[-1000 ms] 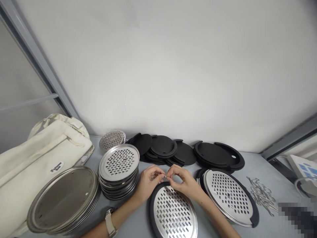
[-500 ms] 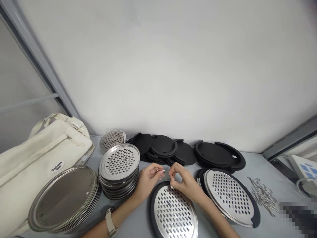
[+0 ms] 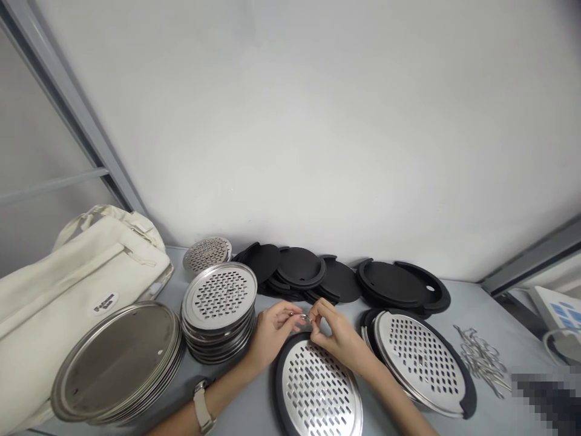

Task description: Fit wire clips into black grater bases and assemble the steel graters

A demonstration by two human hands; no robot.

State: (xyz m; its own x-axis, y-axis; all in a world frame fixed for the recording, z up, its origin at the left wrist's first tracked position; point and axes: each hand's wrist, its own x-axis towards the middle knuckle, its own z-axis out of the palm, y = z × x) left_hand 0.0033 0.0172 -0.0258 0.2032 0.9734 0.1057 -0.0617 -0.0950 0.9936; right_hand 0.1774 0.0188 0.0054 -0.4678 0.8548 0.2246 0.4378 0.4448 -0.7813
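Observation:
A small metal ring (image 3: 303,316) is pinched between both hands, above the top edge of a round perforated metal plate (image 3: 318,390) with a black rim on its left side. My left hand (image 3: 275,330), with a watch on its wrist, grips the ring's left end between thumb and fingers. On the ring's right end, my right hand (image 3: 329,330) is closed in a pinch, its lower fingers over the plate's top edge. The fingertips hide parts of the ring.
Stacked perforated plates (image 3: 222,300) and large plain metal plates (image 3: 120,357) stand at left beside a cream bag (image 3: 109,266). Black round covers (image 3: 299,266) line the wall. More rimmed perforated plates (image 3: 422,357) and a pile of metal hooks (image 3: 483,357) lie at right.
The ring shows as a curved arc between my fingertips, where earlier it looked like a thin line. Both hands have shifted only slightly.

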